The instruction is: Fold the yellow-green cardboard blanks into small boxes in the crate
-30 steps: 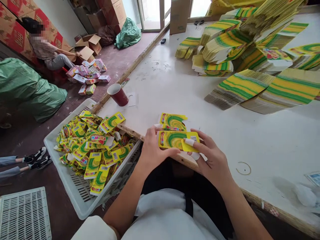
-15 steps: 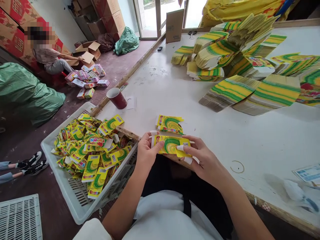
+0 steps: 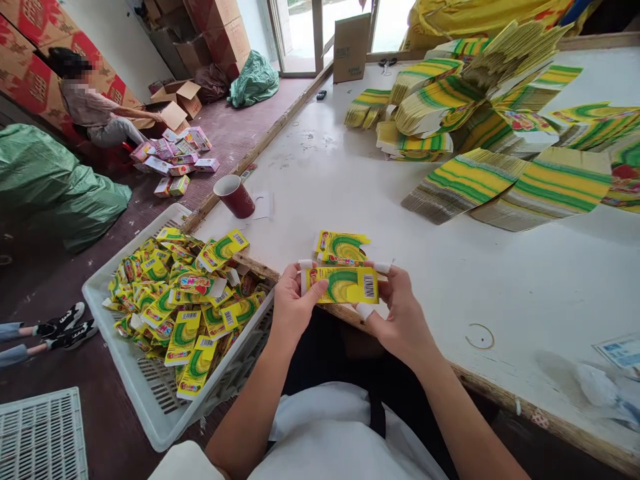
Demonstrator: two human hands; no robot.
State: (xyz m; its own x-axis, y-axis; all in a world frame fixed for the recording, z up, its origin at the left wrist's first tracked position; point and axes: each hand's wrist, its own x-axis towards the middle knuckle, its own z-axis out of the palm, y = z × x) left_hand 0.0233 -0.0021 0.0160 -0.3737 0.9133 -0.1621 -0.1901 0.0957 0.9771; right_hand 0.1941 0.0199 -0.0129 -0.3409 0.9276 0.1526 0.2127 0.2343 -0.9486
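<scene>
A small yellow and green carton point(image 3: 345, 285), with a barcode on its right end, lies level above the table's front edge. My left hand point(image 3: 295, 300) pinches its left end, thumb across the printed face and fingers behind. At the right end my right hand point(image 3: 403, 317) is closed around the edge, index fingertip by the upper corner and thumb by the lower one. White tape wraps several of my fingertips. Just beyond, flat on the table, lies a yellow carton blank point(image 3: 343, 247) with a cut-out edge.
Left of me a white plastic crate point(image 3: 145, 407) holds many yellow cartons. A dark red mug point(image 3: 234, 197) stands near the table's left edge. Fanned stacks of flat blanks point(image 3: 470, 180) cover the back right. A seated person point(image 3: 100, 110) handles a cardboard box on the left.
The carton's right end flap, loose under my right fingers before, now lies flat with the barcode showing. My right hand has shifted to the carton's end edge.
</scene>
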